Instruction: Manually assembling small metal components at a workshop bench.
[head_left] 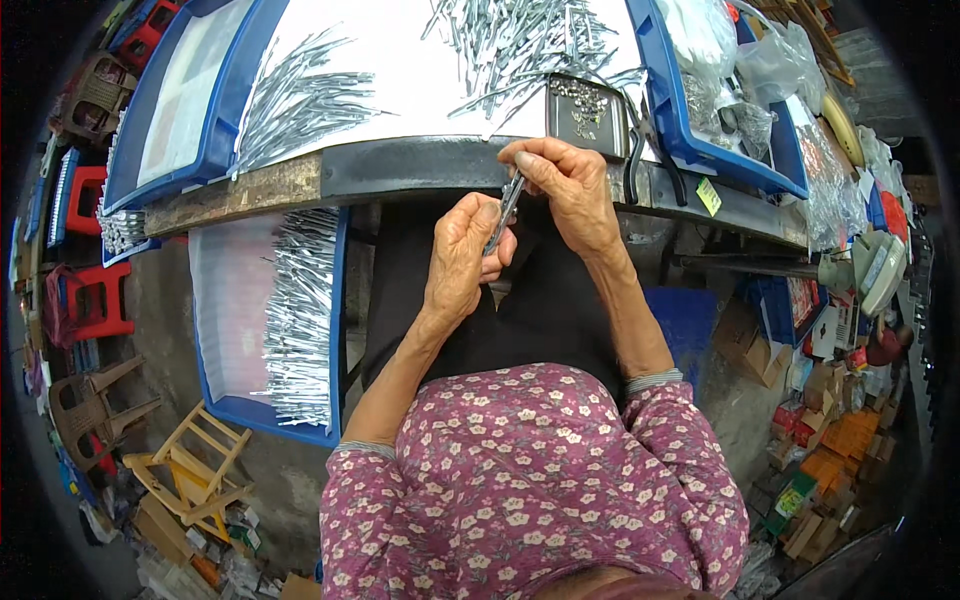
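Note:
Just past the near edge of the table, my left hand (465, 245) grips a slim grey metal strip (503, 215), possibly several together, with the fingers curled round its lower part. At the upper end, my right hand (572, 190) pinches with thumb and forefinger; whether a small part sits in that pinch is hidden. Beyond my right hand lies a dark metal tray (552, 125) of tiny shiny parts. Pliers (634, 165) with dark handles rest beside it, over the table edge. A heap of similar metal strips (530, 50) spreads behind the tray.
Another pile of strips (310, 100) covers the table's left part, beside a blue bin (215, 140). Below it, a second blue bin (225, 345) holds many strips. At right, a blue crate (735, 168) contains plastic bags. Stools and a wooden chair (195, 465) stand on the floor.

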